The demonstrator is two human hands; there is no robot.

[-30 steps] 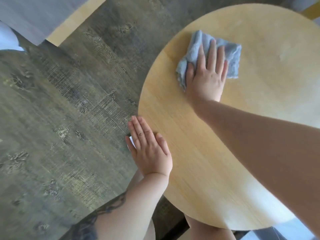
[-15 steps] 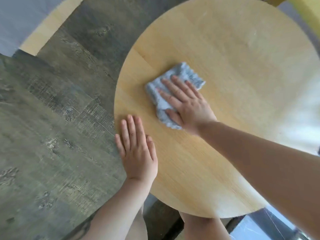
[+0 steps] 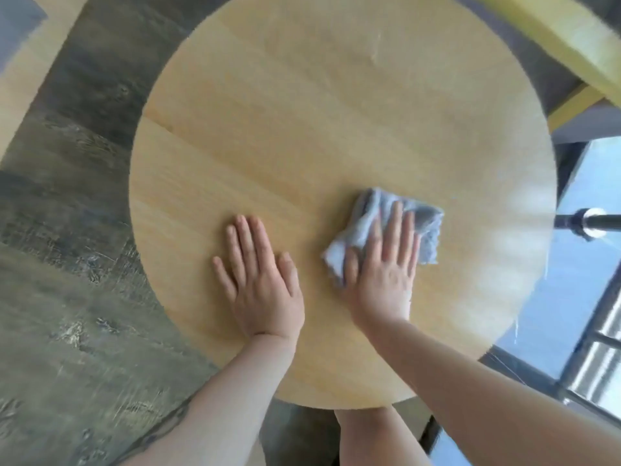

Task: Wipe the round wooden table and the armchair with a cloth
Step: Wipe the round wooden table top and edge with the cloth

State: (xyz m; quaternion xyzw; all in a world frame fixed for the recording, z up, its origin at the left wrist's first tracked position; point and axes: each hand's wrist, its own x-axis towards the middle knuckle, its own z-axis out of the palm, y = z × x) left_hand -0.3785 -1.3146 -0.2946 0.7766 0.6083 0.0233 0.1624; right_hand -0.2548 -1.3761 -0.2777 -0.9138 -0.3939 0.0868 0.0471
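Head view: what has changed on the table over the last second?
The right hand has swept the blue cloth from the table's far-left part toward the near right side. The left hand has moved in from the rim onto the round wooden table. Unchanged: both hands lie flat, the right pressing the cloth.

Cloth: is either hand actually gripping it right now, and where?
Neither grips it. The right hand presses flat on the cloth, fingers straight, covering its near middle. The left hand rests bare on the table.
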